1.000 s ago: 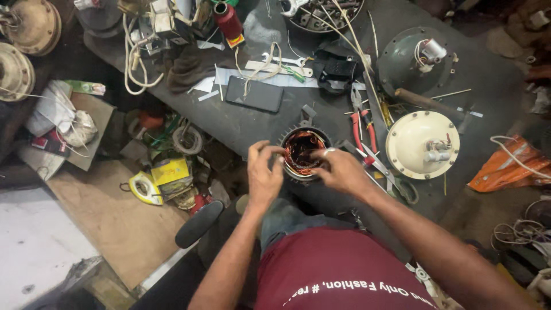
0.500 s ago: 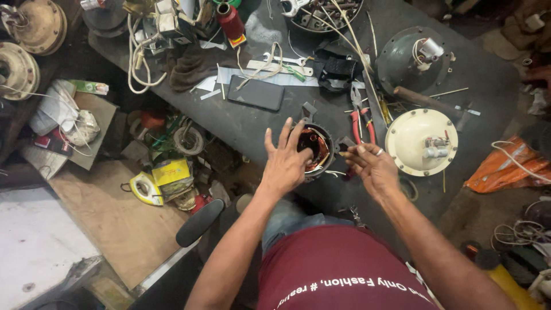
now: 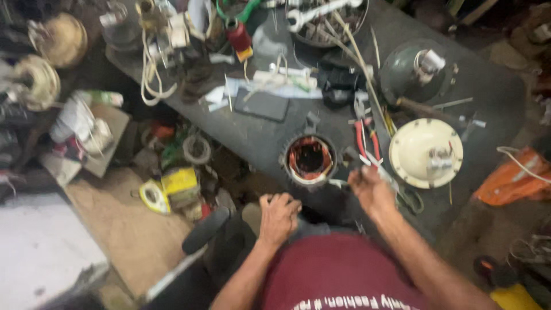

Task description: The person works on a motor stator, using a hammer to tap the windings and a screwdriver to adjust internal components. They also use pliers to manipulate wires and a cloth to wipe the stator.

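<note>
Motor stator (image 3: 310, 159) sat at dark workbench (image 3: 258, 138) edge, untouched. Left hand (image 3: 279, 215) curled loosely, empty, near it. Right hand (image 3: 370, 189) blurred, grip unclear. Red-handled pliers (image 3: 367, 140), cream motor cover (image 3: 426, 152) beside; yellow box (image 3: 179, 181) on floor.

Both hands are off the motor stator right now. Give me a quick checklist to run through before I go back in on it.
1. Stator sits flat on the dark table, opening up: ok.
2. Left hand off the stator, closed at the table edge: ok; whether it holds something: cannot tell.
3. Right hand free of tools: cannot tell, blurred.
4. Red-handled pliers within reach, right of the stator: ok.
5. Space around the stator clear: not ok, cream motor cover and loose tools crowd it.
</note>
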